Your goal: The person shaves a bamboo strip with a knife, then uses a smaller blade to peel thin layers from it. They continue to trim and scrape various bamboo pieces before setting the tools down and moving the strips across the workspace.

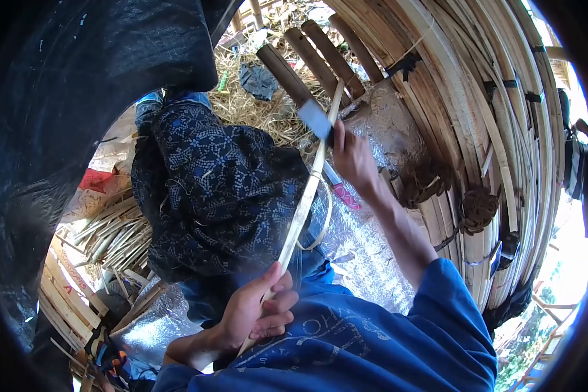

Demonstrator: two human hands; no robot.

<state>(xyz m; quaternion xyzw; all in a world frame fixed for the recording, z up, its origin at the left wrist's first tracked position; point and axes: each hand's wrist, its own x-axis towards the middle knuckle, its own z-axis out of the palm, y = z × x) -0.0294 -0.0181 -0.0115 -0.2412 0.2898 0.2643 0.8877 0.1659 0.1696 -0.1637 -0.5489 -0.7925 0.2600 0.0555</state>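
A long pale bamboo strip (pixel 300 212) runs slantwise from my lap up toward the bamboo pieces beyond my knees. My left hand (pixel 261 307) is wrapped around its lower part, close to my blue shirt. My right hand (pixel 355 155) is closed on the handle of a knife, mostly hidden by the fingers. The wide, slightly blurred blade (pixel 315 119) of this knife lies across the strip's upper part. A thin curled sliver (pixel 326 219) hangs beside the strip's middle. Dark patterned cloth (pixel 222 176) covers my legs under the strip.
Bundled bamboo strips (pixel 457 85) curve along the right side, bound with dark ties. Several brown bamboo pieces (pixel 313 59) stand ahead, above shavings (pixel 277 117) on the ground. Thin sticks (pixel 114 232) are piled at left, near black sheeting (pixel 111 72). Silvery foil (pixel 362 251) lies at my right.
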